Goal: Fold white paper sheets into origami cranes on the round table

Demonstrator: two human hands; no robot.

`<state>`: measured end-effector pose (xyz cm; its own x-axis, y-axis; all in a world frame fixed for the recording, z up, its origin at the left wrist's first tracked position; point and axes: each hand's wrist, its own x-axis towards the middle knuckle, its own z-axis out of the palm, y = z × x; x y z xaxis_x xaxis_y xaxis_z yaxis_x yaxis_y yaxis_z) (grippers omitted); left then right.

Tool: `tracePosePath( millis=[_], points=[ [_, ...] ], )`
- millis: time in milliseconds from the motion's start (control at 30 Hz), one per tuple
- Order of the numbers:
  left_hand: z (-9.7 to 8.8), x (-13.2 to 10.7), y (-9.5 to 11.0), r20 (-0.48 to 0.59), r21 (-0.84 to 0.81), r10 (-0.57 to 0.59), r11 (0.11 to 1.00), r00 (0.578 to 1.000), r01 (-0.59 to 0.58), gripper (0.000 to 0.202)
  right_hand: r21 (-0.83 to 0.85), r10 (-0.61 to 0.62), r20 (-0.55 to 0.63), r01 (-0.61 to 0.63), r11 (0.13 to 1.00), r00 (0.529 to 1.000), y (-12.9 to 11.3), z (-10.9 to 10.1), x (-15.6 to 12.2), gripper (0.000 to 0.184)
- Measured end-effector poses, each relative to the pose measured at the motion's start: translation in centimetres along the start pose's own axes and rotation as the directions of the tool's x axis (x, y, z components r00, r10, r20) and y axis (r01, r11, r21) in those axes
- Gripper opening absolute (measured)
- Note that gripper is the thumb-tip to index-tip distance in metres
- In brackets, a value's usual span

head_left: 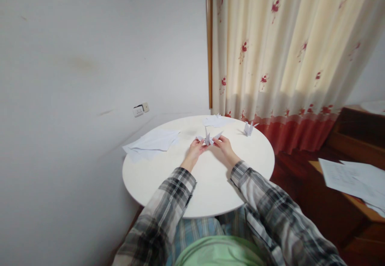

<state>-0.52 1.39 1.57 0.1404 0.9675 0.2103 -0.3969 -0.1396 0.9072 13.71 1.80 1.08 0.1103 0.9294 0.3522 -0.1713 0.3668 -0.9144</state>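
Note:
A small white folded paper crane (208,138) is held over the round white table (168,181), between both of my hands. My left hand (196,147) pinches its left wing, fingers closed on the paper. My right hand (221,145) pinches the right wing in the same way. Both arms wear plaid sleeves and reach forward across the tabletop.
A stack of white paper sheets (153,142) lies at the table's left edge. A finished paper crane (248,128) stands at the far right, and another folded paper piece (215,120) lies at the back. A wooden desk with papers (351,177) stands to the right, a curtain (285,57) behind.

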Motion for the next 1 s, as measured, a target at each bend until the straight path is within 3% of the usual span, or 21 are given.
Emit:
tracePosePath(
  millis=[167,333,600,900,1000],
  points=[
    [0.1,-0.2,0.2,0.018,-0.024,-0.023,0.999,1.0,0.024,0.027,0.039,0.019,-0.005,-0.019,0.999,1.0,0.2,-0.1,0.1,0.029],
    [0.3,-0.4,0.4,0.049,0.109,-0.039,0.993,0.998,0.034,0.026,0.039,0.06,-0.008,-0.06,0.997,0.998,0.2,-0.2,0.0,0.028],
    [0.7,-0.9,0.9,0.02,0.304,-0.067,0.951,0.998,0.058,0.032,-0.135,-0.026,-0.025,0.023,0.991,0.999,-0.4,-0.1,-0.2,0.023],
    [0.6,0.1,-0.6,0.084,0.338,0.055,0.938,0.995,-0.081,0.047,-0.192,-0.081,-0.071,0.066,0.979,0.994,-0.6,0.0,-0.1,0.023],
    [0.5,0.5,-0.9,0.027,0.337,0.121,0.934,0.992,-0.123,0.046,-0.214,-0.102,-0.072,0.085,0.973,0.992,-0.8,0.1,-0.2,0.023]
  ],
)
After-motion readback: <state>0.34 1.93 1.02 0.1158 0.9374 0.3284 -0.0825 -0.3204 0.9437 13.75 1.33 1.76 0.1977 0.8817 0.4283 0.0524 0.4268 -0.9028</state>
